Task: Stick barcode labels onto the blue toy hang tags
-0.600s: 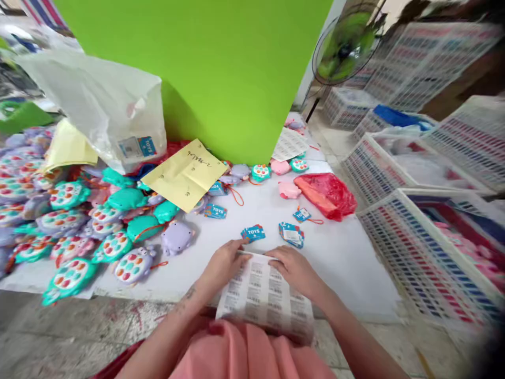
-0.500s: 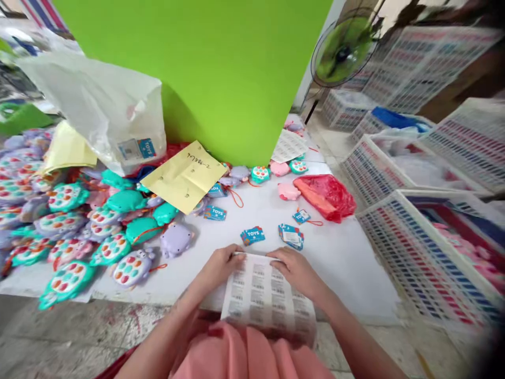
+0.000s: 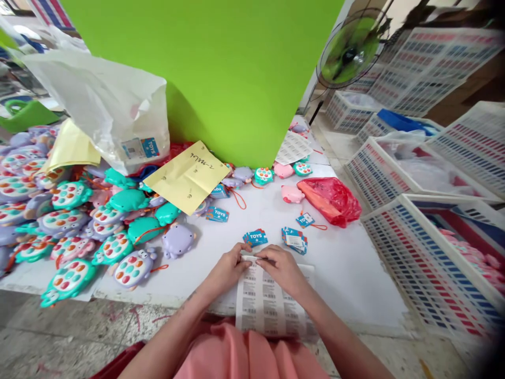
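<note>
A sheet of barcode stickers (image 3: 272, 305) lies at the table's front edge, its lower end hanging toward my lap. My left hand (image 3: 233, 264) pinches the sheet's top left corner. Fingers of my right hand (image 3: 278, 266) are closed on the top edge close beside the left, near the middle. Just beyond my hands lies a fanned stack of blue TOYS cards (image 3: 255, 237). To its right is a second stack of cards (image 3: 294, 240), the top one bearing a white sticker. A single tag with an orange loop (image 3: 305, 220) rests farther back.
Turtle and whale pop toys (image 3: 114, 247) are heaped on the left, under a yellow paper (image 3: 188, 176) and a white plastic bag (image 3: 106, 105). A red plastic bag (image 3: 335, 200) lies at the right. Beyond stand a green partition (image 3: 205, 68), a fan (image 3: 351, 50) and crates (image 3: 426, 263).
My right hand has slid left along the sheet's top edge toward my left hand, uncovering the top right corner. The camera view has shifted slightly.
</note>
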`<control>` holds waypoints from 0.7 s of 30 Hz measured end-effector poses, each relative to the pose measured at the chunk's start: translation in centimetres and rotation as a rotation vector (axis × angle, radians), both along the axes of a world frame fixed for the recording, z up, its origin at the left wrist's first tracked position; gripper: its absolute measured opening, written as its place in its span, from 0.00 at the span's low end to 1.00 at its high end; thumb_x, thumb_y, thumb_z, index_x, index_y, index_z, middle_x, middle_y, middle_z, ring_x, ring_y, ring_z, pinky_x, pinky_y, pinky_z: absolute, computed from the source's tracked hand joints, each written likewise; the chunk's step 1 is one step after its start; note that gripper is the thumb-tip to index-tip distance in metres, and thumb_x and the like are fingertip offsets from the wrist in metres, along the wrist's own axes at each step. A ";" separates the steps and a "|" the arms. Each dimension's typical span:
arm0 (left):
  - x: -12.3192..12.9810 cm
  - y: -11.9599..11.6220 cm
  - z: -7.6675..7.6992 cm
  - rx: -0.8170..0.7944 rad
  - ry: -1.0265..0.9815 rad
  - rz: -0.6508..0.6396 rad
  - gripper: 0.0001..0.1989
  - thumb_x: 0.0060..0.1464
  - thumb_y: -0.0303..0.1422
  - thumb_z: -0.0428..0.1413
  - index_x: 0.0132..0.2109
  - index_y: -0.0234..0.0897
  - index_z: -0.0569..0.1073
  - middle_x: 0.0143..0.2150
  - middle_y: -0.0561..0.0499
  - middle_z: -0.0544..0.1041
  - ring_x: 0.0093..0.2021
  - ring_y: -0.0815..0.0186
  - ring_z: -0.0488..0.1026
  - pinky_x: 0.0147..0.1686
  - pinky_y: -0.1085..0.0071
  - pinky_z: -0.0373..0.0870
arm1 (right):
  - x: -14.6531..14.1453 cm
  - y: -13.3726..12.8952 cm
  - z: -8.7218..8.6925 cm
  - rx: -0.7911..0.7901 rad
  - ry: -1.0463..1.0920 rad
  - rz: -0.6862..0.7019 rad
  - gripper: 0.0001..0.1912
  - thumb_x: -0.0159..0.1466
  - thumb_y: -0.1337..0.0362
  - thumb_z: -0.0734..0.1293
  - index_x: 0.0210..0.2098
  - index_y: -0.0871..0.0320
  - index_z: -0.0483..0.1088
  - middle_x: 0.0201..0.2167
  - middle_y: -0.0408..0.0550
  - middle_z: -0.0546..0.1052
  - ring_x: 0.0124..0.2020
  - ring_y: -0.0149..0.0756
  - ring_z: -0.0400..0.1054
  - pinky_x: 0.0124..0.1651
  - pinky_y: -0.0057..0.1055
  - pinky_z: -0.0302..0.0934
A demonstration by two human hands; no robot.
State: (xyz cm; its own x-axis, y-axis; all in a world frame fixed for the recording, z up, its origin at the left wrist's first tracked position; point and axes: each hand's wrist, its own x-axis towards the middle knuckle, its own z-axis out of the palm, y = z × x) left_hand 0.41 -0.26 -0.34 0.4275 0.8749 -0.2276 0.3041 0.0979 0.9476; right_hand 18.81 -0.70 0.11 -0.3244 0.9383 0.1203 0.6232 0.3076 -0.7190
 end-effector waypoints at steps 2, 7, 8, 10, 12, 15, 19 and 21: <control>-0.1 0.1 -0.4 -0.052 -0.052 0.012 0.15 0.53 0.31 0.50 0.49 0.36 0.63 0.20 0.62 0.59 0.21 0.72 0.56 0.22 0.77 0.53 | -0.1 -0.4 -0.1 0.144 -0.051 -0.010 0.06 0.61 0.68 0.65 0.35 0.55 0.74 0.34 0.46 0.76 0.38 0.35 0.69 0.42 0.33 0.62; 0.4 0.1 -1.2 -0.096 -0.133 -0.011 0.16 0.52 0.33 0.52 0.49 0.36 0.64 0.24 0.60 0.62 0.23 0.72 0.58 0.23 0.76 0.55 | -0.2 -1.7 -0.6 0.502 -0.316 0.019 0.09 0.63 0.70 0.61 0.39 0.57 0.72 0.37 0.49 0.76 0.38 0.38 0.67 0.42 0.38 0.60; 0.5 0.1 -1.1 -0.074 -0.111 -0.031 0.18 0.50 0.32 0.54 0.49 0.37 0.64 0.25 0.59 0.63 0.24 0.72 0.59 0.25 0.76 0.56 | -0.1 -1.9 -0.7 0.523 -0.349 0.032 0.10 0.63 0.72 0.60 0.39 0.59 0.71 0.37 0.50 0.76 0.38 0.39 0.67 0.41 0.38 0.60; 0.7 0.0 -0.9 -0.040 -0.047 -0.062 0.21 0.45 0.29 0.56 0.49 0.37 0.66 0.26 0.59 0.64 0.26 0.72 0.59 0.26 0.76 0.57 | 0.1 -2.2 -0.9 0.530 -0.386 0.047 0.11 0.63 0.74 0.58 0.40 0.60 0.70 0.37 0.51 0.75 0.38 0.39 0.67 0.41 0.36 0.61; 0.9 -0.1 -0.7 -0.023 0.009 -0.063 0.22 0.43 0.26 0.56 0.49 0.37 0.67 0.25 0.59 0.63 0.25 0.72 0.59 0.27 0.76 0.56 | 0.3 -2.3 -0.8 0.515 -0.392 0.051 0.12 0.63 0.74 0.57 0.41 0.60 0.69 0.37 0.51 0.75 0.38 0.38 0.68 0.41 0.35 0.63; 0.9 -0.1 -0.7 -0.030 0.043 -0.036 0.26 0.43 0.25 0.56 0.53 0.38 0.65 0.25 0.59 0.64 0.25 0.72 0.60 0.26 0.76 0.56 | 0.3 -2.2 0.0 0.452 -0.351 0.026 0.10 0.64 0.73 0.56 0.41 0.58 0.66 0.35 0.49 0.75 0.37 0.36 0.69 0.39 0.32 0.64; 0.9 0.0 -1.0 -0.070 -0.013 -0.009 0.33 0.43 0.27 0.58 0.59 0.37 0.60 0.27 0.58 0.68 0.26 0.70 0.62 0.28 0.75 0.58 | 0.1 -1.8 1.2 0.372 -0.252 -0.034 0.08 0.66 0.70 0.56 0.39 0.58 0.65 0.32 0.48 0.74 0.34 0.34 0.70 0.37 0.30 0.65; 0.8 -0.1 -0.9 -0.047 -0.083 -0.021 0.28 0.46 0.31 0.58 0.56 0.36 0.64 0.33 0.54 0.72 0.31 0.68 0.65 0.32 0.74 0.61 | 0.1 -1.7 1.6 0.348 -0.187 -0.057 0.08 0.66 0.70 0.56 0.39 0.57 0.65 0.33 0.48 0.74 0.35 0.34 0.70 0.37 0.30 0.65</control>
State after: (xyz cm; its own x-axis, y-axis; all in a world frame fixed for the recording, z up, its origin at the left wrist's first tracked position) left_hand 1.24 -0.31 -1.28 0.4649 0.8546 -0.2314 0.2268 0.1376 0.9642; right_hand 18.92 -2.37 1.67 -0.3191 0.8690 0.3782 0.7565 0.4739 -0.4507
